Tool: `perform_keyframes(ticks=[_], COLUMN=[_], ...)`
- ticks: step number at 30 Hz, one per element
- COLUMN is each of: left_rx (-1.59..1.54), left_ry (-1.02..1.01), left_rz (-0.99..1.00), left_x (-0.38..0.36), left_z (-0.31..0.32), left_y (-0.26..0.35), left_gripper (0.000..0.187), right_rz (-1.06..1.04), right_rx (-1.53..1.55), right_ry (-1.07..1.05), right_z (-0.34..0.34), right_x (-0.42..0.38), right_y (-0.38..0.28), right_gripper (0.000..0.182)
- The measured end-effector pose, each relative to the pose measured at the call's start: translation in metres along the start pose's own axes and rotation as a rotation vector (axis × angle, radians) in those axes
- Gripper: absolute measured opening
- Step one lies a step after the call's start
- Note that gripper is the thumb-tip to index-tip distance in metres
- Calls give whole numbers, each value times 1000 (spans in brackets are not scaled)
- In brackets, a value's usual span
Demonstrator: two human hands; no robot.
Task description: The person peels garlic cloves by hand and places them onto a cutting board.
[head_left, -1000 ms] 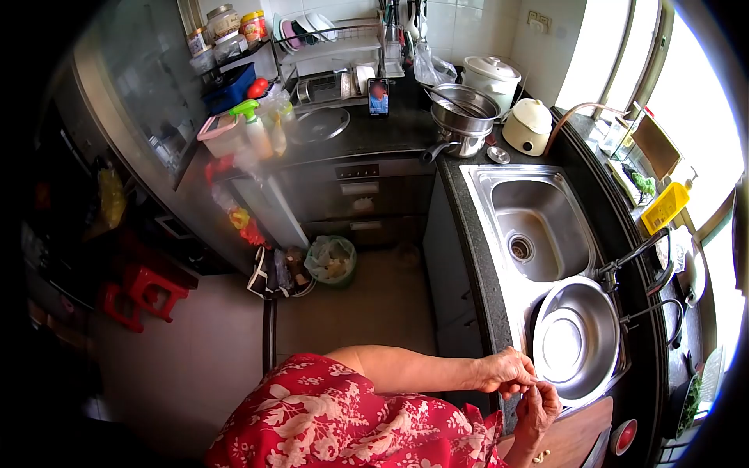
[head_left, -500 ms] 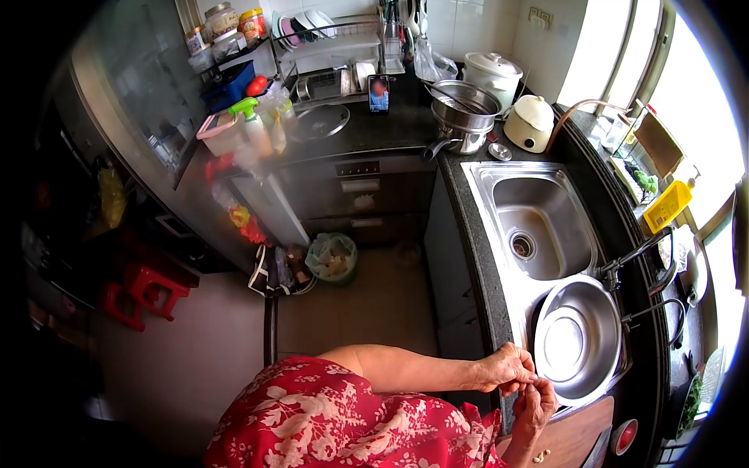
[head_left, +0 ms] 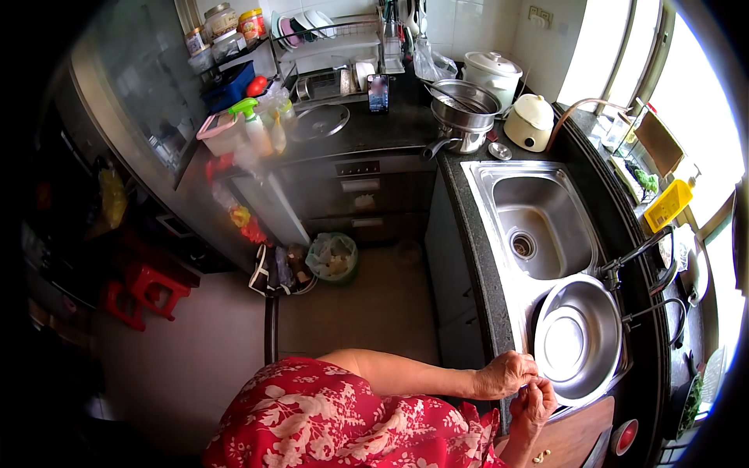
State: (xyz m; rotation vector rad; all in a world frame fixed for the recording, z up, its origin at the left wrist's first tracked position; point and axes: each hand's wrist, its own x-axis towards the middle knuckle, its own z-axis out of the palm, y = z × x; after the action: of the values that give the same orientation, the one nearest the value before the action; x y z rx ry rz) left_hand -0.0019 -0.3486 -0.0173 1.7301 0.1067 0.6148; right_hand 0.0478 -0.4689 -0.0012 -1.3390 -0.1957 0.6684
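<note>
My left hand (head_left: 505, 374) reaches across to the near edge of the sink. Its fingers are pinched, and the fingertips meet those of my right hand (head_left: 535, 401). My right hand is closed in a pinch too. Whatever lies between the fingertips is too small and hidden to name. Just beyond the hands, a stainless steel basin (head_left: 597, 343) sits over one side of the sink. Below my right hand is a wooden cutting board (head_left: 573, 429), with a few small pale pieces (head_left: 541, 456), perhaps garlic cloves, and a dark-bladed knife (head_left: 599, 448) at its edge.
The steel sink (head_left: 538, 210) lies beyond the basin, with a black faucet (head_left: 624, 261) along the window side. A steel pot (head_left: 464, 117) and a cream cooker (head_left: 532, 123) stand on the counter. A small red bowl (head_left: 624, 437) is beside the board. A lined bin (head_left: 333, 257) stands on the floor.
My left hand has shifted slightly down and its wrist has turned a little. Both hands stay together at the fingertips. The phone's screen picture at the back has changed.
</note>
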Motion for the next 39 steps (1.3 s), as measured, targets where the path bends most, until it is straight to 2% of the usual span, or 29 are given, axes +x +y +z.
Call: perform_keyframes(ticks=[2,4,5,7,11,14,17,19,23,26,28,39], left_rx=[3,-114,-114,-297,-346,-346,-449,-470,-473,-450,-454,-609], left_ry=[-11,-103,-103,-160,-177,-103,-78,-98,-104,-110,-115,-156], left_rz=[12,-125,-125,-365,-394,-366,-419,-545,-514,-491,-527,-610], left_x=[0,1,3,6,6,2,2,4,5,7,7,5], left_z=[-2,-5,-7,-10,-8,-4,-2,-6,-6,-8,-11,-15], left_y=[1,6,9,12,10,10,9,16,13,12,14,8], left_gripper=[13,11,11,11,12,12,13,13,12,10,8,10], right_rz=[-22,-96,-95,-75,-77,-33,-35,-39,-78,-151,-197,-270], right_rx=[-29,-117,-117,-127,-136,-60,-55,-59,-57,-178,-306,-481], right_ry=[9,4,4,17,20,15,8,-28,-2,6,-62,-94], right_z=[-1,-3,-2,2,3,4,4,2,2,-1,-6,-13], right_x=[1,2,2,0,0,0,0,0,0,1,2,4], right_y=[1,1,0,-3,-3,-6,-7,-7,-3,0,3,6], right_gripper=[11,12,12,12,11,11,11,11,10,10,11,12])
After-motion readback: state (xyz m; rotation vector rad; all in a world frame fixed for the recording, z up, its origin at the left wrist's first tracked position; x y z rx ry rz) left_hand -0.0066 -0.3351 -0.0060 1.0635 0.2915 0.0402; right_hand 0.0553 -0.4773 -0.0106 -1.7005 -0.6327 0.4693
